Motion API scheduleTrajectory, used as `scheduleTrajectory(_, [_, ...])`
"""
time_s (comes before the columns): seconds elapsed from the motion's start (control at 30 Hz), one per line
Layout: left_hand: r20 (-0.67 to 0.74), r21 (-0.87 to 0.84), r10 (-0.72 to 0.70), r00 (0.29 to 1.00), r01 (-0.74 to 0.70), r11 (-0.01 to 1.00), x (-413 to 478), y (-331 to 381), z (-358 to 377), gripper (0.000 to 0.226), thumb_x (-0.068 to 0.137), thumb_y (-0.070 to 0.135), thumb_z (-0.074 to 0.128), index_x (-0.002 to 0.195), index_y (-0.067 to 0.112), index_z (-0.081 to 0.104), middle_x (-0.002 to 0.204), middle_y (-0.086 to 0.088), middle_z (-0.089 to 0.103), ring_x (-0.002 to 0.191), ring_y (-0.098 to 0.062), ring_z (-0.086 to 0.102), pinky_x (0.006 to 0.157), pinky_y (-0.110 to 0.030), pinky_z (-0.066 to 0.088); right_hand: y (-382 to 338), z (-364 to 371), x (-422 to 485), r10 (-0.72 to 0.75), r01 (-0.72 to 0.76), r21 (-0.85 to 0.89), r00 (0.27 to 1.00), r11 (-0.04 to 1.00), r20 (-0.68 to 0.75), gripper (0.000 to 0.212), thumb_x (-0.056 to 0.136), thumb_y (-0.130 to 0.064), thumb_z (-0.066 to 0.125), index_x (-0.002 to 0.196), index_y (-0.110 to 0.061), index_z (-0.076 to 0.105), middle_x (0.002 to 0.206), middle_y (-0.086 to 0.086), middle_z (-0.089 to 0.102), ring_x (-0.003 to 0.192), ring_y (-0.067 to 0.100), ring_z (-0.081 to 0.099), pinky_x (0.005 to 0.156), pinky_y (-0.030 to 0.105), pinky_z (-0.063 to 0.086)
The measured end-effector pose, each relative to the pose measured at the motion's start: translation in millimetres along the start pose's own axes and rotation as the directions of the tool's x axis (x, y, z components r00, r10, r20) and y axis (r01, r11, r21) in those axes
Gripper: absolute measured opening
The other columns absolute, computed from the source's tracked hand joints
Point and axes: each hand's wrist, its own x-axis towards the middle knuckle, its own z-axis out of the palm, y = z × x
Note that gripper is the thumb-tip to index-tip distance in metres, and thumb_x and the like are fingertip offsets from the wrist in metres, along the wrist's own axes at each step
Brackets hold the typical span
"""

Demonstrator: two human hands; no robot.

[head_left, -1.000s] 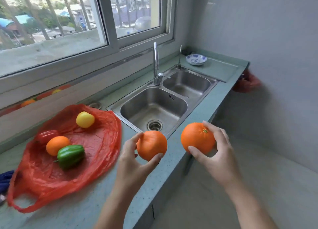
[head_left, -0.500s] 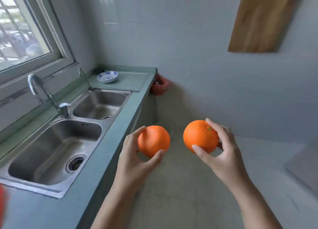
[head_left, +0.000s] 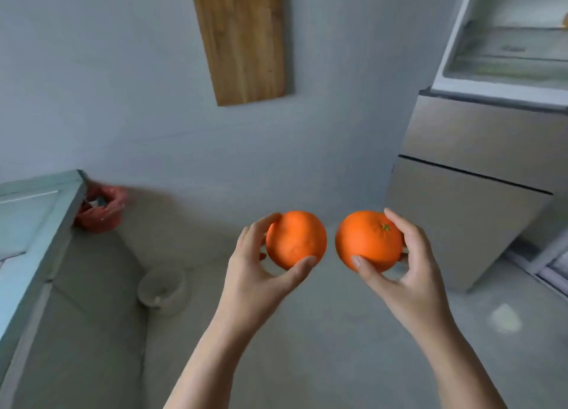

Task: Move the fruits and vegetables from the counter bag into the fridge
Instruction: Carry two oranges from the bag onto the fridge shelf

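Note:
My left hand (head_left: 255, 273) grips one orange (head_left: 295, 239) in front of me. My right hand (head_left: 408, 270) grips a second orange (head_left: 367, 239), whose green stem end faces up. The two oranges are side by side, a small gap apart, above the floor. The fridge (head_left: 470, 168) stands at the right; its upper compartment (head_left: 510, 45) is open and shows pale shelves. Its lower doors are closed. The counter bag is out of view.
The green counter's end (head_left: 40, 218) shows at the left, with a red plastic bag (head_left: 101, 212) hanging by its corner. A pale round bin (head_left: 163, 288) sits on the floor near the counter. A wooden cutting board (head_left: 242, 39) hangs on the grey wall.
The view has swung right, away from the sink and the bag of produce, and the fridge has come into view. Both hands still hold their oranges, now closer together.

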Motion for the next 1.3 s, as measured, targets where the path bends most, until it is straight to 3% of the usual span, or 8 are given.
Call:
scheduleTrajectory(0.13, [0.118, -0.047, 0.032, 0.992, -0.027, 0.999, 39, -6, 48, 0.061, 0.048, 0.062, 0.065, 0.104, 0.056, 0.042, 0.113, 0.02, 0.053, 0.098, -0.001, 0.055, 0.076, -0.014, 0.043, 31, -24, 17, 0.101, -0.108, -0.061, 0.989, 0.992, -0.103, 0.073, 0.061, -0.053, 0.061, 0.127, -0.029, 0.043, 0.119, -0.028, 0.039, 0.105, -0.017, 0.042, 0.081, 0.001, 0.033])
scheduleTrajectory(0.27, [0.224, -0.083, 0.06, 0.973, -0.043, 0.996, 92, -20, 88, 0.06, 0.049, 0.06, 0.067, 0.104, 0.055, 0.042, 0.113, 0.022, 0.052, 0.099, -0.001, 0.054, 0.073, -0.009, 0.041, 59, -30, 47, 0.192, -0.214, -0.095, 0.96, 0.972, -0.203, 0.071, 0.056, -0.058, 0.06, 0.122, -0.04, 0.038, 0.117, -0.034, 0.036, 0.1, -0.02, 0.042, 0.074, -0.002, 0.034])
scheduleTrajectory(0.37, [0.272, -0.099, 0.098, 0.957, -0.074, 0.992, 144, -31, 108, 0.06, 0.053, 0.051, 0.072, 0.104, 0.055, 0.041, 0.113, 0.021, 0.052, 0.102, -0.003, 0.054, 0.073, -0.001, 0.038, 81, -22, 84, 0.229, -0.263, -0.093, 0.933, 0.96, -0.277, 0.072, 0.054, -0.058, 0.061, 0.121, -0.041, 0.039, 0.117, -0.033, 0.037, 0.1, -0.01, 0.047, 0.075, 0.004, 0.036])
scheduleTrajectory(0.47, [0.295, -0.132, 0.141, 0.945, -0.105, 0.986, 199, -38, 121, 0.06, 0.053, 0.053, 0.071, 0.105, 0.054, 0.041, 0.114, 0.025, 0.05, 0.104, -0.005, 0.053, 0.075, -0.008, 0.041, 98, -6, 128, 0.238, -0.277, -0.096, 0.924, 0.956, -0.298, 0.073, 0.055, -0.051, 0.069, 0.121, -0.043, 0.039, 0.117, -0.033, 0.037, 0.103, 0.002, 0.049, 0.078, 0.008, 0.038])
scheduleTrajectory(0.57, [0.343, -0.153, 0.169, 0.924, -0.122, 0.981, 249, -42, 137, 0.059, 0.056, 0.049, 0.071, 0.107, 0.052, 0.041, 0.116, 0.026, 0.048, 0.104, -0.007, 0.053, 0.077, -0.013, 0.041, 110, 2, 172, 0.251, -0.295, -0.105, 0.917, 0.95, -0.311, 0.071, 0.059, -0.041, 0.071, 0.121, -0.045, 0.038, 0.117, -0.034, 0.036, 0.108, -0.004, 0.045, 0.074, 0.003, 0.037])
scheduleTrajectory(0.77, [0.457, -0.236, 0.239, 0.857, -0.143, 0.961, 323, -34, 197, 0.058, 0.057, 0.054, 0.069, 0.107, 0.052, 0.04, 0.115, 0.027, 0.046, 0.104, -0.009, 0.053, 0.079, -0.016, 0.043, 144, -10, 225, 0.273, -0.341, -0.088, 0.861, 0.936, -0.43, 0.07, 0.056, -0.055, 0.068, 0.118, -0.054, 0.036, 0.119, -0.034, 0.037, 0.107, 0.001, 0.048, 0.078, 0.014, 0.038])
scheduleTrajectory(1.0, [0.546, -0.339, 0.324, 0.772, -0.15, 0.929, 370, -9, 299, 0.059, 0.054, 0.057, 0.068, 0.107, 0.051, 0.042, 0.114, 0.028, 0.046, 0.105, -0.005, 0.052, 0.079, -0.015, 0.044, 200, -72, 258, 0.269, -0.409, -0.145, 0.788, 0.901, -0.553, 0.068, 0.054, -0.062, 0.063, 0.116, -0.054, 0.038, 0.121, -0.03, 0.038, 0.108, 0.006, 0.049, 0.083, 0.028, 0.045])
scheduleTrajectory(1.3, [0.552, -0.408, 0.372, 0.746, -0.148, 0.901, 426, 51, 447, 0.076, 0.052, 0.062, 0.065, 0.122, 0.04, 0.044, 0.124, 0.017, 0.047, 0.105, -0.006, 0.053, 0.08, -0.019, 0.048, 282, -190, 328, 0.218, -0.392, -0.167, 0.763, 0.905, -0.608, 0.07, 0.052, -0.06, 0.064, 0.117, -0.053, 0.037, 0.121, -0.029, 0.038, 0.108, 0.01, 0.05, 0.077, 0.023, 0.045])
